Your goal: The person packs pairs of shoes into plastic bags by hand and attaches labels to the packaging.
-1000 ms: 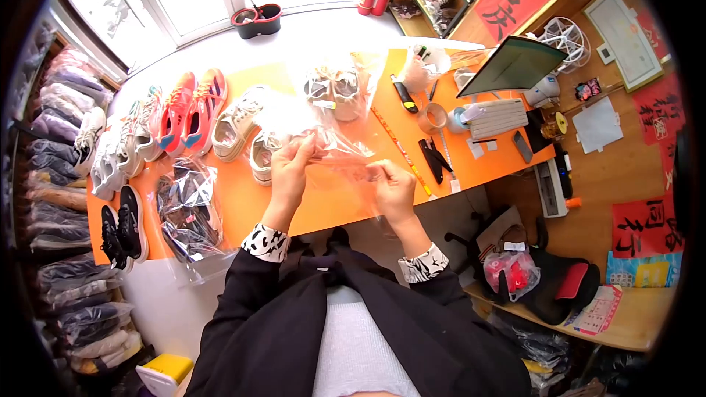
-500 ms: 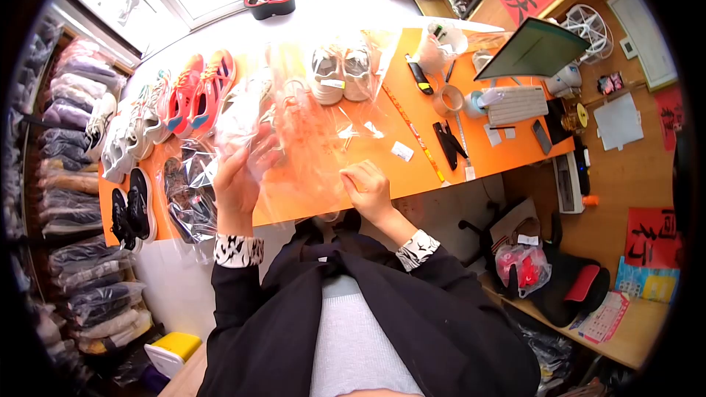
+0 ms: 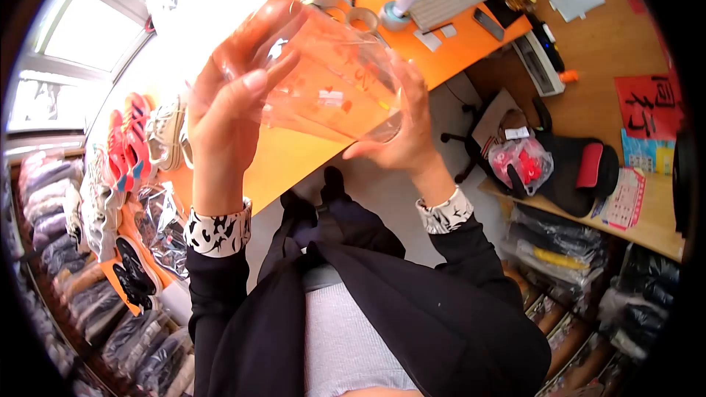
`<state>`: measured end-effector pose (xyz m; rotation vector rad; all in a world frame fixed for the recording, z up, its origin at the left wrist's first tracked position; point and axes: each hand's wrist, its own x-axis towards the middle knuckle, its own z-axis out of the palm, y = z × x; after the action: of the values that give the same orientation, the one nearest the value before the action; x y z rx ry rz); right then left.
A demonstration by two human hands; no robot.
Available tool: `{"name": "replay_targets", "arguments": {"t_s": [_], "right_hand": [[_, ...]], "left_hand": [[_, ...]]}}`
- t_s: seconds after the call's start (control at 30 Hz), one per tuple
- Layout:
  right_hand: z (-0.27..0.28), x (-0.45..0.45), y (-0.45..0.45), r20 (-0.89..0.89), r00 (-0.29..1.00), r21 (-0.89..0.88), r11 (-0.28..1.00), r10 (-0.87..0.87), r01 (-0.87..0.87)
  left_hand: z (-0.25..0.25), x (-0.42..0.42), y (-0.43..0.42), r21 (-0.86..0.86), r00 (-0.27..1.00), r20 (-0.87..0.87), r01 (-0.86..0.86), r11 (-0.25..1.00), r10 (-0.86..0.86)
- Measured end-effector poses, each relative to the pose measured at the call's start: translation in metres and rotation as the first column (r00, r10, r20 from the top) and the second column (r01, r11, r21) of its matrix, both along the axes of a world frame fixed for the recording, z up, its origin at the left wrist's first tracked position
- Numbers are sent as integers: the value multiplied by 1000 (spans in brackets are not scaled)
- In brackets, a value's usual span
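A clear plastic bag [image 3: 331, 92] is stretched in the air between my two hands, above the orange table [image 3: 283, 165]. My left hand [image 3: 239, 92] supports the bag's left end, with its thumb and fingers apart and film over some fingertips. At the other end my right hand [image 3: 404, 121] holds the bag, its fingers raised and its thumb apart below. Through the film a small white label [image 3: 331, 98] shows. Beige shoes [image 3: 166, 132] stand left of my left hand, beside a red-pink pair [image 3: 131, 140].
Black shoes [image 3: 136, 268] and a bagged item lie at the table's left end. A tape roll [image 3: 362, 20], a keyboard [image 3: 447, 1] and a phone [image 3: 488, 23] are at the back right. A chair [image 3: 562, 154] with a bag stands right.
The view has turned to the right. Both hands have risen closer to the camera, and the bag is now spread between them. My right hand has gone from pinched fingers to a wider grasp.
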<state>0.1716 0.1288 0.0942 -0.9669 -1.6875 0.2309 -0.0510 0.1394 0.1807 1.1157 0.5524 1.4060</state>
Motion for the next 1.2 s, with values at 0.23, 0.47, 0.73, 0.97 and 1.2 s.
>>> {"name": "replay_targets", "arguments": {"t_s": [0.23, 0.47, 0.73, 0.97, 1.2], "right_hand": [[-28, 56, 14, 15, 865, 155, 855, -502, 494], [-182, 94, -34, 25, 783, -291, 745, -621, 600], [-463, 92, -152, 482, 825, -862, 11, -296, 507], [-716, 78, -139, 521, 835, -843, 44, -179, 536], [-890, 54, -65, 461, 607, -747, 87, -647, 660]], "left_hand": [[-47, -7, 57, 314, 892, 289, 253, 915, -346], [-203, -39, 55, -416, 862, -401, -474, 776, 311], [-363, -77, 56, -100, 384, -811, -834, 543, 441], [-431, -156, 67, 166, 129, -916, -739, 652, 380], [-442, -153, 94, 262, 12, -929, -686, 679, 370]]}}
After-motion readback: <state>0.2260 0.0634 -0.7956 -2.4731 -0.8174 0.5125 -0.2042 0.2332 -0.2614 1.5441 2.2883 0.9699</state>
